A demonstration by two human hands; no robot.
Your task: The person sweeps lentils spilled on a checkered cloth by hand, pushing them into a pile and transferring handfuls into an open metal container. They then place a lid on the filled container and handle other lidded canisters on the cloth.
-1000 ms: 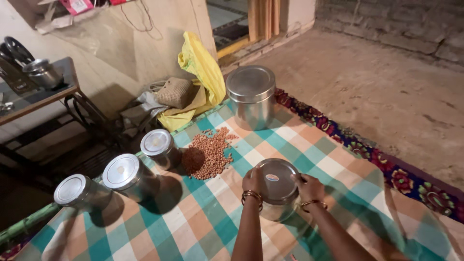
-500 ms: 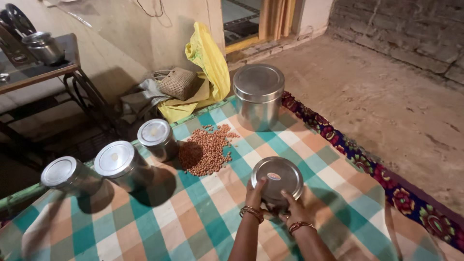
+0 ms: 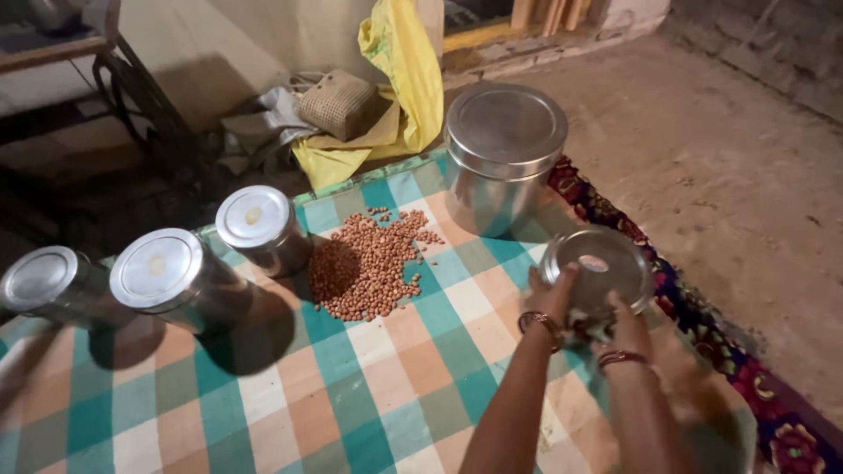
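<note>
A small lidded steel tin [image 3: 599, 266] is gripped from below by the left hand [image 3: 555, 298] and right hand [image 3: 625, 323], fingers curled around it. It is held above the checked cloth [image 3: 369, 377], right of the peanut heap [image 3: 369, 263] and near the large steel canister [image 3: 502, 158].

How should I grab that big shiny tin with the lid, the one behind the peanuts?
The big round steel tin stands upright on the checked cloth with a flat lid. It looks too wide for one hand, so probably best to come from above and press both palms on opposite sides of its smooth wall, below the lid's rim. The pile of peanuts lies clear of it.
</note>
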